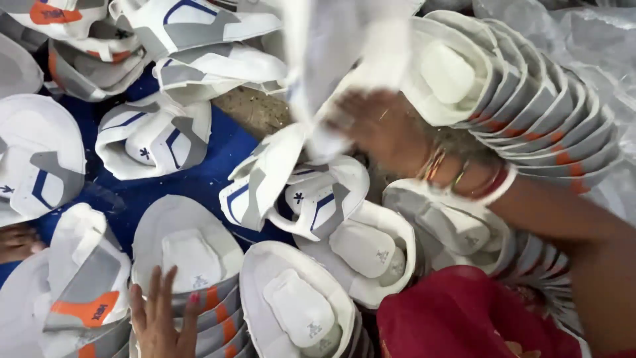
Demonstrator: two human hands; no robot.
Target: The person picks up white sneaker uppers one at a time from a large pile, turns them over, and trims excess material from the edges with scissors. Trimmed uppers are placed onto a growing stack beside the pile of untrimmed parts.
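Observation:
My right hand (381, 126), with bangles at the wrist, reaches across from the right and grips a white shoe upper (331, 66), which is lifted and blurred by motion. Below it lie two white, grey and blue shoe uppers (298, 192). My left hand (162, 318) rests with fingers spread on a stack of white uppers with orange trim (192, 265) at the bottom left. It holds nothing.
A long nested stack of white and orange uppers (536, 113) curves along the right. Loose uppers (152, 136) lie on a blue sheet (199, 179). Clear plastic (596, 40) sits at the far right. Red fabric (464, 318) covers the lower right. Part of a foot or hand (16, 242) shows at the left edge.

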